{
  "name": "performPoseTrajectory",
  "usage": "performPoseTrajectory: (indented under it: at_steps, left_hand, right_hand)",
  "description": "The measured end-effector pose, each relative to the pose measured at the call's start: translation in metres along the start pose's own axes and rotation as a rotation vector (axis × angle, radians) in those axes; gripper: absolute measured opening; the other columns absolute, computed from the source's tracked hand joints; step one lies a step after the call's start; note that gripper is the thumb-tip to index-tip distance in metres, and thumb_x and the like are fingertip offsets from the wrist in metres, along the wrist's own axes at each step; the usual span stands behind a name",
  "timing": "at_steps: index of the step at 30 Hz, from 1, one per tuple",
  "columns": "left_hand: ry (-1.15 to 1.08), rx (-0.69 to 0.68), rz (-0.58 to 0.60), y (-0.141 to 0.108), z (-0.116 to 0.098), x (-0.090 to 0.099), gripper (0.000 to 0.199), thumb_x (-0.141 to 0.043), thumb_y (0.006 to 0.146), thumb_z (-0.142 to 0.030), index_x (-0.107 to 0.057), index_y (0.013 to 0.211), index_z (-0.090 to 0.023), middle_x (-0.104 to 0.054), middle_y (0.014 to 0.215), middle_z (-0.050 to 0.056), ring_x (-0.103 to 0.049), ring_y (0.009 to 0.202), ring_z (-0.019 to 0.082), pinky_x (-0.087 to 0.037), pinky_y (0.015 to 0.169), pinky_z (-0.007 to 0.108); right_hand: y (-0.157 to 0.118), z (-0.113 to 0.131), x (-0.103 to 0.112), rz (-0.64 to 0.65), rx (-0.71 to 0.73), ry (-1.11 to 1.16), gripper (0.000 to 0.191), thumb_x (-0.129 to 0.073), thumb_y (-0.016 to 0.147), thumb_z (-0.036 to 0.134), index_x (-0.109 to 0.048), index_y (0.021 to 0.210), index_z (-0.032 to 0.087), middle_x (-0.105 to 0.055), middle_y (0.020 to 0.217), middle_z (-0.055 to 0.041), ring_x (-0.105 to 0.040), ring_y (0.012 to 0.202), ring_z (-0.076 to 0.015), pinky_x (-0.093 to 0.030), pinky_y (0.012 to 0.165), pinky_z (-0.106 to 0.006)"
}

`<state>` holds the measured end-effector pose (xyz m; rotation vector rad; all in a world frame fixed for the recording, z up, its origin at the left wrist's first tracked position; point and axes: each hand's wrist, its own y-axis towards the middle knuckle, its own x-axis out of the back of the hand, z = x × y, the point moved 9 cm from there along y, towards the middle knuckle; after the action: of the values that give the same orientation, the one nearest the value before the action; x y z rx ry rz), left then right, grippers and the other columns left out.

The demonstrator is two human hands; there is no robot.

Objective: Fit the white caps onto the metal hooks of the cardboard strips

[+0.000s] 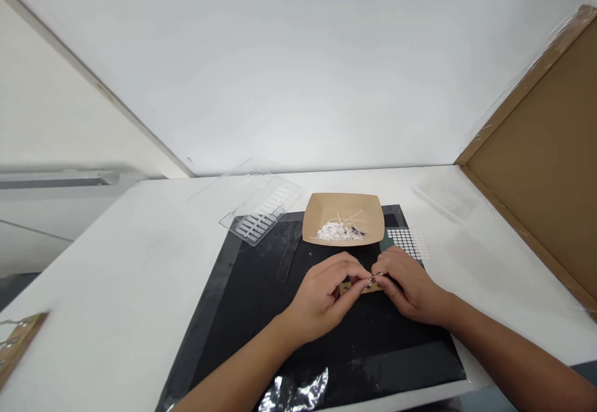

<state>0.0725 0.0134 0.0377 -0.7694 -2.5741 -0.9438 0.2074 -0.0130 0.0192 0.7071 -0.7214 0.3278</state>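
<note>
Over the black mat (pixel 261 312), my left hand (pixel 326 291) and my right hand (pixel 408 284) meet fingertip to fingertip. Both pinch at a tiny, shiny metallic piece (pixel 375 276) between them, too small to make out well. Just below the fingertips lies a small yellow-brown strip (pixel 366 289), partly hidden by my fingers. Behind my hands stands a brown paper tray (pixel 344 204) with white bits (pixel 336 230) and thin sticks in it. A sheet of round white stickers (pixel 405 241) lies just behind my right hand, partly on a green piece.
A clear plastic case (pixel 256 222) with white pieces lies at the mat's back left, beside a dark flat strip (pixel 289 256). A clear lid (pixel 445 201) is at the back right. Cardboard (pixel 541 151) stands on the right. A clipboard-like brown object (pixel 21 343) sits far left.
</note>
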Motion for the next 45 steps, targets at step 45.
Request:
performPoseTrajectory:
  at_steps: [45]
  left_hand:
    - [-0.139,0.257,-0.315,-0.010,0.008,0.007,0.013,-0.072,0.079,-0.008,-0.068,0.071,-0.018,-0.070,0.071,0.002,-0.067,0.060,0.013,-0.046,0.046,0.019]
  right_hand:
    - [0.005,0.015,-0.001,-0.084,-0.277,0.161,0.023,-0.045,0.113,0.027,-0.061,0.097,0.023,-0.070,0.082,-0.0005,-0.062,0.073,-0.0169,-0.045,0.076,-0.035]
